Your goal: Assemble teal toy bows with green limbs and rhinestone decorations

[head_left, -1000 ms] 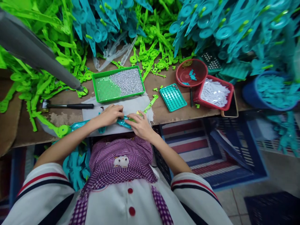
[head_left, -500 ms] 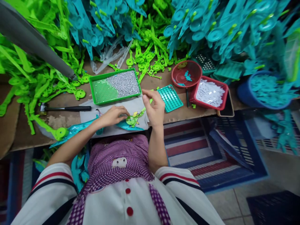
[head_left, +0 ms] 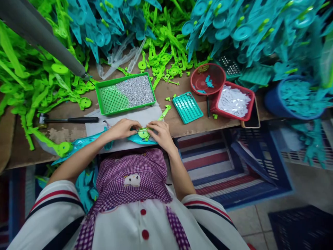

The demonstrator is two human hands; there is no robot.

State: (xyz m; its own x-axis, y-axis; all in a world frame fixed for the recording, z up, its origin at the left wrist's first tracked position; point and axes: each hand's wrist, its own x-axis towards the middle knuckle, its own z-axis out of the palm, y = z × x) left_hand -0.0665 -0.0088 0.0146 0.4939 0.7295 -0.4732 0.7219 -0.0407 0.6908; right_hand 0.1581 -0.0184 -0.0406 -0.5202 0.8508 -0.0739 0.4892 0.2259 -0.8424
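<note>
Head view: the work sits on the near side of the green tray [head_left: 111, 97], where a round green part [head_left: 144, 134] lies over a teal piece [head_left: 135, 139], with a pale cloth [head_left: 93, 129] beneath and the counter [head_left: 183, 125] under that. The left hand [head_left: 125, 128] is at the part's left edge, thumb and fingers drawn narrow; the right hand [head_left: 161, 133] curls its fingers over the opposite edge, also narrow. Both seem to touch the green part – whether either pinches something small between the fingertips I cannot tell.

The step in hand looks like a close, two-handed adjustment, probably lining up or seating the green part on the teal piece, rather than fetching or striking. In my judgement the next move calls for steady fingertips on both sides and light, even pressure, since a push from one side alone could make the green part slip.

Small metal pieces [head_left: 136, 91] heap the tray's right half, just past the hands. Left of the tray lies a hammer [head_left: 82, 120], its handle pointing toward the tray – nobody touches it. A teal tray [head_left: 187, 107] sits right of the green one, with a red bowl [head_left: 199, 79] farther right.
</note>
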